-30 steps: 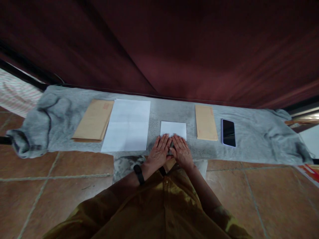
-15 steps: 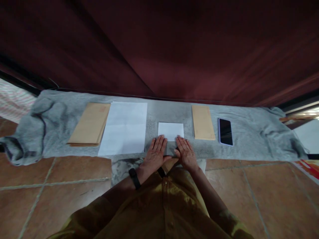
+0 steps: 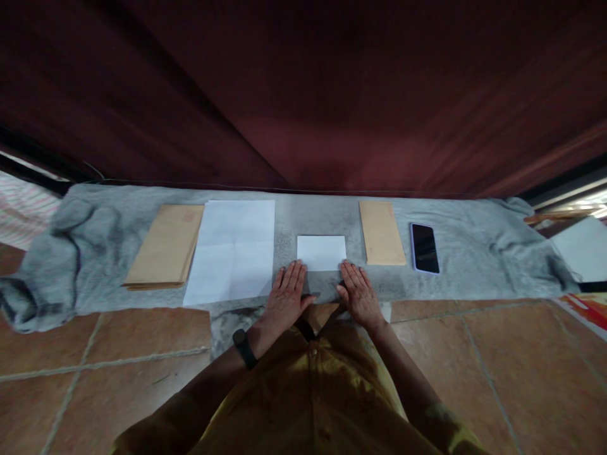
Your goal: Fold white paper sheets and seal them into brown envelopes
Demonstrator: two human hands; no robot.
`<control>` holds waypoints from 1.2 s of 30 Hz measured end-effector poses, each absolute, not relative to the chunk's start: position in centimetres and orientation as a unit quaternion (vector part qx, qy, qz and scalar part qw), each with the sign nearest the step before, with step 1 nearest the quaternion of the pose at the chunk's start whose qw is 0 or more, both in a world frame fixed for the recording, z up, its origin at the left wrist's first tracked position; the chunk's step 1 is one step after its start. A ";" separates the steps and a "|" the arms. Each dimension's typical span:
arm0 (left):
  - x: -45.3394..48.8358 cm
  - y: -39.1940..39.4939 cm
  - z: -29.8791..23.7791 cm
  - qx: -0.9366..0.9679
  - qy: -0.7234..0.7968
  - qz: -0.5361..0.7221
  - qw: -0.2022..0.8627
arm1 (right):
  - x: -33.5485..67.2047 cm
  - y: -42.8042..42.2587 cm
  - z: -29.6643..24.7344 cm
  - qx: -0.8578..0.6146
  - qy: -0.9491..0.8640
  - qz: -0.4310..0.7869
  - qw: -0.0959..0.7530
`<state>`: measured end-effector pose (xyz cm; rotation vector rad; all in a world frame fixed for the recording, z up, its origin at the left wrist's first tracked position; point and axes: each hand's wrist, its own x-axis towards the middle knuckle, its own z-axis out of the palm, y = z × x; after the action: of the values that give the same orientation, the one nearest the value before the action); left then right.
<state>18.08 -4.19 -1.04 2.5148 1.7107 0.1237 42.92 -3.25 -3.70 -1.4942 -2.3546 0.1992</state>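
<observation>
A small white folded sheet of paper [image 3: 321,253] lies flat on the grey cloth, its long side running left to right. At its near left corner, my left hand [image 3: 287,294] lies flat, fingers stretched forward. My right hand [image 3: 359,294] lies likewise by the near right corner, palm down with the fingers extended. Neither hand grips anything; the fingertips are at the paper's near edge. To the left of the folded paper is a stack of large white paper sheets [image 3: 230,253]. A brown envelope [image 3: 382,234] rests to the right, beyond my right hand.
A stack of brown envelopes [image 3: 165,246] lies left of the white sheets. A phone [image 3: 425,248] with a purple case is at the right. The grey cloth [image 3: 478,253] covers a long narrow surface, bunched at its left end. A dark red curtain [image 3: 303,95] hangs behind.
Both hands have slid outward from the folded paper, toward its near corners, baring more of it. The view has shifted slightly. The other papers and the phone stay in place.
</observation>
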 end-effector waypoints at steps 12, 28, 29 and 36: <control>18.4 -4.1 -1.2 0.841 0.533 0.083 0.042 | 38.6 -0.3 -0.7 -0.465 -0.855 0.143 0.180; 18.5 -4.5 -1.9 0.839 0.534 0.091 0.051 | 34.1 4.2 -1.5 -0.405 -0.894 0.146 0.127; 18.5 -4.5 -1.9 0.839 0.534 0.089 0.050 | 34.0 4.4 -1.5 -0.407 -0.893 0.145 0.127; 18.4 -4.4 -2.0 0.840 0.535 0.084 0.045 | 33.6 6.1 -2.2 -0.418 -0.887 0.147 0.133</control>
<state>18.45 -4.41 -2.04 2.5661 1.6332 0.2560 33.65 6.14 -2.24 -1.2113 -2.5715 0.4276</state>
